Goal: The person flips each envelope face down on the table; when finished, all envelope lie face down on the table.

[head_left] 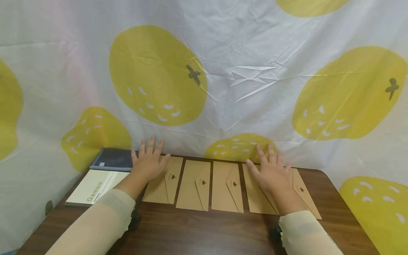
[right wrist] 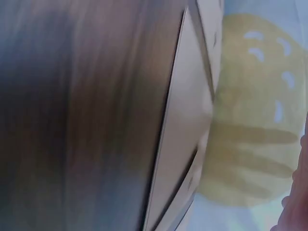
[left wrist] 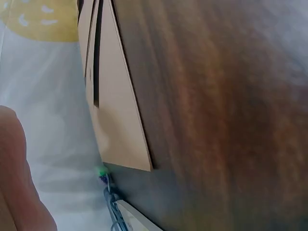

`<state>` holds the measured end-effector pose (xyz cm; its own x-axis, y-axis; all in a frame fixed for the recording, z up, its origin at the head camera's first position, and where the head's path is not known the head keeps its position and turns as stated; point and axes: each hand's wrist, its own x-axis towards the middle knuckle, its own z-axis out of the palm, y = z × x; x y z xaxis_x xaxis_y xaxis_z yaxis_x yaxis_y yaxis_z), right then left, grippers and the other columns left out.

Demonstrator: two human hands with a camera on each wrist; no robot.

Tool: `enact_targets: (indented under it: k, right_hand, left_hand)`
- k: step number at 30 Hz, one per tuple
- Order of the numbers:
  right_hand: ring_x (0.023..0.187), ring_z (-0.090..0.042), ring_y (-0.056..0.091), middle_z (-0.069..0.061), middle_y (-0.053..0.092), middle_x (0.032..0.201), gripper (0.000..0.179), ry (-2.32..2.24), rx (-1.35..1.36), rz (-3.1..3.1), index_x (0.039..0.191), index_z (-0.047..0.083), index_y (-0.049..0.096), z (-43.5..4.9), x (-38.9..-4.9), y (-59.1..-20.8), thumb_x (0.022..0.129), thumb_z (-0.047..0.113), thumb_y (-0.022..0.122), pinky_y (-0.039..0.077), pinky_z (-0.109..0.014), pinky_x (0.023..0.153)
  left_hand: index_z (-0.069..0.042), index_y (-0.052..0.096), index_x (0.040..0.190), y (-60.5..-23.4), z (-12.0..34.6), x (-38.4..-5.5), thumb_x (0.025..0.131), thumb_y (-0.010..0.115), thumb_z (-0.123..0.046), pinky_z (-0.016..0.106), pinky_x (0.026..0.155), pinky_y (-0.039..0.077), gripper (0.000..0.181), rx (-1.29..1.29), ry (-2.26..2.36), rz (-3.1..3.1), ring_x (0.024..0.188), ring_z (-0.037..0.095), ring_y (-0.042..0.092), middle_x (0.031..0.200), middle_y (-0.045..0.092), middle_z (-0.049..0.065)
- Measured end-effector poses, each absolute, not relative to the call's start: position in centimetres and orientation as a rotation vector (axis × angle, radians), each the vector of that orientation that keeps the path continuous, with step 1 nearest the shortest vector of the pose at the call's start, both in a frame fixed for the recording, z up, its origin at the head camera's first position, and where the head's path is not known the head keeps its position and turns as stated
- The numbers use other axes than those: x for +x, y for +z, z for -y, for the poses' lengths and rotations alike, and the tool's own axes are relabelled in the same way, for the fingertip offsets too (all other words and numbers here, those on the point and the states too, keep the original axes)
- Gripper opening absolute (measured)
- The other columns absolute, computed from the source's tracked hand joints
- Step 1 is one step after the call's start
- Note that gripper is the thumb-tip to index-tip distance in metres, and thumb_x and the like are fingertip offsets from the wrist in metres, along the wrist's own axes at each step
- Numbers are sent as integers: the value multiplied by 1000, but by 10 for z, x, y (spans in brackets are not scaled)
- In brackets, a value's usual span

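Several brown kraft envelopes, each with a pointed flap and a small dark crown print, lie in a row along the back of the table. My left hand is spread over the leftmost envelope, fingers straight and pointing at the curtain. Over the two rightmost envelopes my right hand stretches out the same way, partly covering them. Neither hand holds anything. Both wrist views show the hand raised above the envelope level, with part of the left hand and right hand at the frame edge.
A cream notebook marked "Gambit" and a dark blue zip pouch lie at the table's left end. The brown wooden table meets a white curtain with yellow fruit prints at its back edge.
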<state>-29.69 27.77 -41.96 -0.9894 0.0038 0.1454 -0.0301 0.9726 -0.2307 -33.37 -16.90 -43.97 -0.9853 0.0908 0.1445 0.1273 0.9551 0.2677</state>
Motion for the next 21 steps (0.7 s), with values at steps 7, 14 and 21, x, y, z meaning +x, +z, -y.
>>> enact_targets:
  k: [7,14,21]
  right_hand:
    - [166,-51,-10,-9,-13,182,79,435,86,2931,173,39,1,-247,-295,-419,106,77,17,-2,-87,120]
    - [167,-47,4,-6,-6,183,79,477,160,2901,173,38,4,-206,-291,-422,105,78,12,15,-85,122]
    - [165,-45,20,-5,6,183,79,543,247,2870,173,35,14,-162,-283,-421,106,77,21,28,-80,121]
  left_hand:
    - [-24,13,174,-444,171,-325,109,21,-70,84,124,-2,79,-161,-560,2912,167,49,-7,183,-2,12]
    - [-19,18,173,-445,170,-310,109,13,-71,86,122,12,83,-191,-778,2843,165,53,0,181,7,19]
    - [-3,20,170,-449,174,-298,112,12,-63,78,128,8,84,-238,-900,2789,162,58,6,177,16,30]
